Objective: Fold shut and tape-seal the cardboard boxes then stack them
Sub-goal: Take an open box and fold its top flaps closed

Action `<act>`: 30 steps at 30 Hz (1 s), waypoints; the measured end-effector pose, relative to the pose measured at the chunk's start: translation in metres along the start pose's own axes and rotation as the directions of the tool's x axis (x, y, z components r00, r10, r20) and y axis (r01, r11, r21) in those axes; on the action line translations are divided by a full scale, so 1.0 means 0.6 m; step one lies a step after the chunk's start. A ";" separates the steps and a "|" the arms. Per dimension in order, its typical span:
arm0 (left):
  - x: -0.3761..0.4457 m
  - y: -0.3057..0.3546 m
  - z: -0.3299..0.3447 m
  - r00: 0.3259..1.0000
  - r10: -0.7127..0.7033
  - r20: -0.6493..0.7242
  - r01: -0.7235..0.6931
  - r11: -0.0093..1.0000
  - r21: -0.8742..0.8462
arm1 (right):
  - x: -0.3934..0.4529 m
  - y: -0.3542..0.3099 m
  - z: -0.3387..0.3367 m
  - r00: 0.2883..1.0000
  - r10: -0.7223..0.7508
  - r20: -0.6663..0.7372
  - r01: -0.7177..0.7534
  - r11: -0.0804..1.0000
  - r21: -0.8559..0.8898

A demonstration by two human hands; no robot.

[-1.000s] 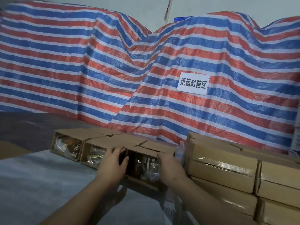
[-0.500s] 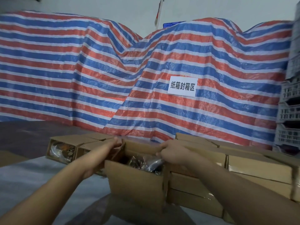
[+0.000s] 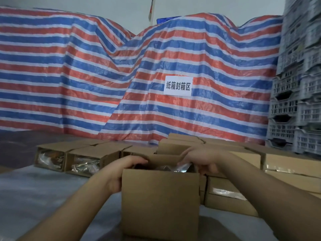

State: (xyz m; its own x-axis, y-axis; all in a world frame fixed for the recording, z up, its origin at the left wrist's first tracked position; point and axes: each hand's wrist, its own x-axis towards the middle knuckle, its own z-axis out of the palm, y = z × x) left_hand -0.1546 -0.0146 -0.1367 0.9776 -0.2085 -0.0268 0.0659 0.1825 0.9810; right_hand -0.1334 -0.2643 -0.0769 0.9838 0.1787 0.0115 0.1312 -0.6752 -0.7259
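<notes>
Brown box (image 3: 159,197), red-blue-white striped tarp (image 3: 86,75)

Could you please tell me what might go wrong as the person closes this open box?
The plastic-wrapped contents stick up at the open box top, so a flap could trap the wrap. The left hand and right hand grip only its upper edges, so it might tip against the sealed boxes.

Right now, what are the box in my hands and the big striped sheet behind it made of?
The box looks like plain brown cardboard: matte, with thin folded flaps. The striped sheet looks like woven plastic tarpaulin, judging by its slight sheen and crinkled folds, though the weave is too fine to confirm.
</notes>
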 end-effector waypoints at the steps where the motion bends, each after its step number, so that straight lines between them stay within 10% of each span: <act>1: 0.004 -0.005 0.020 1.000 -0.011 0.012 0.011 1.000 -0.003 | -0.013 0.012 -0.016 1.000 0.018 -0.025 -0.018 1.000 0.022; 8: 0.041 -0.042 0.175 0.993 -0.066 0.102 0.071 0.996 -0.049 | -0.116 0.136 -0.092 0.973 0.177 -0.148 -0.132 0.953 0.274; 14: 0.062 -0.055 0.220 0.988 -0.075 0.133 0.091 0.989 -0.113 | -0.123 0.223 -0.050 0.930 0.264 -0.257 0.072 0.554 0.829; 30: 0.103 -0.136 0.213 0.979 0.203 0.021 -0.192 0.953 -0.233 | -0.094 0.272 -0.012 0.895 0.168 -0.412 0.301 0.454 0.839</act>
State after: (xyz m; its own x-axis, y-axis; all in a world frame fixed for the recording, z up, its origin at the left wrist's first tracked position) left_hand -0.1252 -0.1650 -0.1939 0.9664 -0.1871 0.1764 -0.0788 0.4377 0.8957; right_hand -0.1664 -0.3896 -0.1908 0.9533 -0.2484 0.1720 0.2534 0.3477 -0.9027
